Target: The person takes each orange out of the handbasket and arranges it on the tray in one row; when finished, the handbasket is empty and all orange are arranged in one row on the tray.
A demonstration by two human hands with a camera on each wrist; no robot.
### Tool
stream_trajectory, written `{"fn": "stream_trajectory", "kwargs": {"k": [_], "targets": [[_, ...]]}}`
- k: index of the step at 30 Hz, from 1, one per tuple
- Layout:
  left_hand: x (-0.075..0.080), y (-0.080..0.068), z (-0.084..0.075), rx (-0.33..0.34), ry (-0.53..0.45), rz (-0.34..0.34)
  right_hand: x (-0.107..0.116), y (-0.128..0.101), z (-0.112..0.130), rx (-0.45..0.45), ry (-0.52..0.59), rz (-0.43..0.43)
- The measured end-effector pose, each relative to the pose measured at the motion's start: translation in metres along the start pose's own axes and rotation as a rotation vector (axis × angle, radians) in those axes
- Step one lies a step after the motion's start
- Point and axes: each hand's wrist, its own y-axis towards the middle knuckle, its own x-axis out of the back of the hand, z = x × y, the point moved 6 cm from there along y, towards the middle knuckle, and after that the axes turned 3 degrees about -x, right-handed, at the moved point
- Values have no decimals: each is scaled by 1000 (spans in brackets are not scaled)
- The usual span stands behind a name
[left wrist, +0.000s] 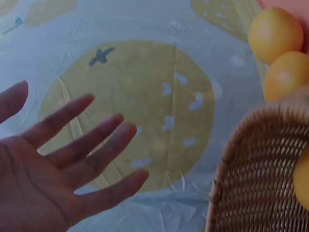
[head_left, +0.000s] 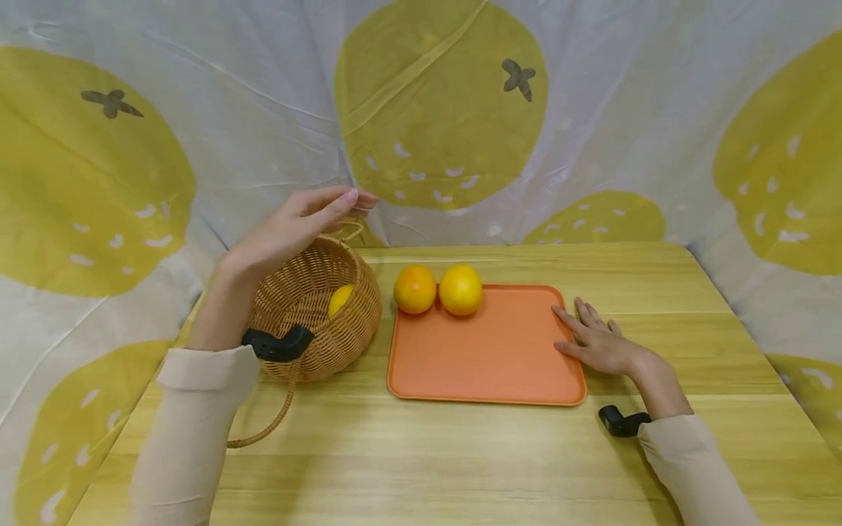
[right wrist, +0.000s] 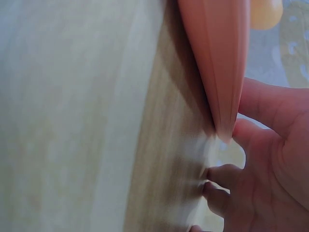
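My left hand (head_left: 296,223) is raised over the wicker basket (head_left: 345,332), its fingers extended and apart, with nothing in it. Inside the basket lies one orange (head_left: 340,299), partly hidden by the near wall. Two more oranges sit side by side at the back left of the orange-coloured tray (head_left: 487,351): a left one (head_left: 415,289) and a right one (head_left: 461,290). My right hand (head_left: 601,349) rests at the tray's right edge, thumb and index finger touching the rim (right wrist: 227,96) and the other fingers spread on the table beside it.
The wooden table (head_left: 421,453) carries everything. The basket's handle (head_left: 272,424) droops onto the tabletop at the front left. A pale curtain (head_left: 276,109) with big yellow fruit prints hangs behind and along both sides. A black wrist device (head_left: 279,343) sits at my left cuff.
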Motion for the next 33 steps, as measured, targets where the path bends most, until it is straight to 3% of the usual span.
{"fn": "stream_trajectory", "kwargs": {"k": [3, 8, 12, 19, 26, 33], "targets": [[15, 1, 20, 36, -40, 99, 0, 0, 0, -3, -1, 1], [35, -4, 56, 125, 16, 323, -1, 0, 1, -4, -12, 1], [44, -5, 81, 163, -3, 434, -1, 1, 0, 0, -25, -7], [41, -2, 110, 137, -23, 544, -2, 1, 0, -6, -25, -9], [31, 0, 131, 208, 6, 658, -1, 2, -1, -3, -2, -6], [23, 11, 145, 266, 42, 720, 0, 2, -4, -17, -12, -5]]}}
